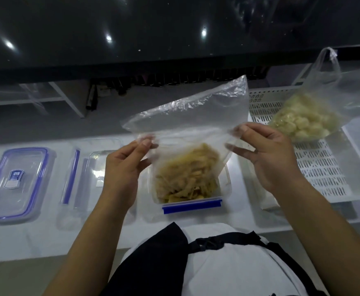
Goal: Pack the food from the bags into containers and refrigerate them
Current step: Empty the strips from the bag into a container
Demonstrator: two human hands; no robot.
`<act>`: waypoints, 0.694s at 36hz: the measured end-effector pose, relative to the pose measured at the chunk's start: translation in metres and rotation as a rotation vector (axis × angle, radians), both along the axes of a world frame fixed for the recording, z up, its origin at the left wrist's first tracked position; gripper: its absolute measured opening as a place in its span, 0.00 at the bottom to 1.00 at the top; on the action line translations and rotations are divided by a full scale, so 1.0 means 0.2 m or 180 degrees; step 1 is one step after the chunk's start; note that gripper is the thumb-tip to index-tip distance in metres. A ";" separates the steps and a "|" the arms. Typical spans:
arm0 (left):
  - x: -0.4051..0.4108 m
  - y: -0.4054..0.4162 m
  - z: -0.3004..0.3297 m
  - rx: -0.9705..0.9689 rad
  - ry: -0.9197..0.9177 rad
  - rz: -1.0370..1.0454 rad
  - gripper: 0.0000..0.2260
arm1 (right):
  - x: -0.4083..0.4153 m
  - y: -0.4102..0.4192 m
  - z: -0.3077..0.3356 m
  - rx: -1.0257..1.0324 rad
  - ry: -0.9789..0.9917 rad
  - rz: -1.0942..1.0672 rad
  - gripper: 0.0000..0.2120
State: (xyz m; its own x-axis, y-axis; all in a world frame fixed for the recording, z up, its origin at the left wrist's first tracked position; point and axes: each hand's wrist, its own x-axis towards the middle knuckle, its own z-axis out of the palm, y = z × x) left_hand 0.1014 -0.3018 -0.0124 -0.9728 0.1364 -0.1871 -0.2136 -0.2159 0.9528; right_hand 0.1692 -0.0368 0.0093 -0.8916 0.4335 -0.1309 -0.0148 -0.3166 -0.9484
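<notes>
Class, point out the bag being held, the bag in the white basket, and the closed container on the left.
held bag (187,116): head view, its clear upper part.
basket bag (303,118): head view, its pale contents.
closed container (16,180): head view, its lid.

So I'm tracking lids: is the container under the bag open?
Open. The container has no lid; the bag, pinched by both hands, sits inside.

Both forearms reach forward, the left hand (123,161) and the right hand (266,154) raised level and apart, palms turned inward, each pinching thin plastic between thumb and fingertips, the other fingers loosely curled.
</notes>
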 end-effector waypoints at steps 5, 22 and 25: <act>-0.02 0.01 -0.05 -0.0120 -0.0295 0.0172 0.07 | -0.03 -0.02 -0.07 0.0312 -0.0394 0.0131 0.03; 0.05 -0.03 -0.13 -0.1188 0.0119 -0.0393 0.06 | 0.06 -0.09 -0.24 0.1163 -0.0461 0.0785 0.19; 0.03 -0.04 -0.12 -0.1168 0.0114 -0.0485 0.07 | 0.06 -0.10 -0.25 0.1549 -0.0559 0.0870 0.18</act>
